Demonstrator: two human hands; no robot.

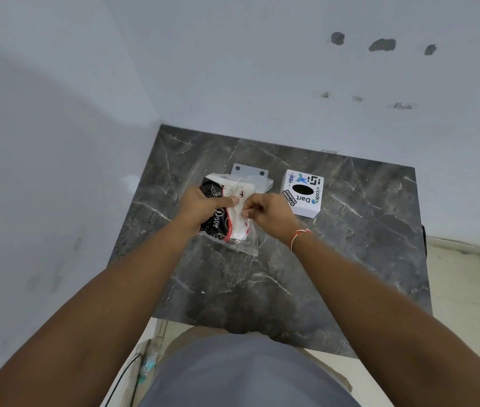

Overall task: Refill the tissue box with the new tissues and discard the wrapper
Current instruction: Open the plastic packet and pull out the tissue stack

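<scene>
Right now both hands are working on the tissue pack, which lies near the middle of the dark marble surface. The left hand has its grip wrapped over the black printed end of the pack, thumb pressing across the top. The right hand has its grip clenched in a pinch on the clear plastic wrapper at the pack's white side, just at 3 o'clock of the left thumb. A loose flap of the wrapper trails toward 6 o'clock.

The tissue box, white with stickers and a dark oval slot on top, stands apart from the pack at its 3 o'clock, untouched. A flat white plate with two holes lies just beyond the pack at 12 o'clock; it may be the box's base, though that is only a guess.

The step in hand looks to be opening the wrapper. To do it well, the left hand should pin the pack firmly while the right pulls the film outward toward 3 o'clock. A short, steady tear along the seam would likely keep the stack square, so it slides out whole and fits the box. Pulling too hard may scatter or crumple the tissues.
</scene>
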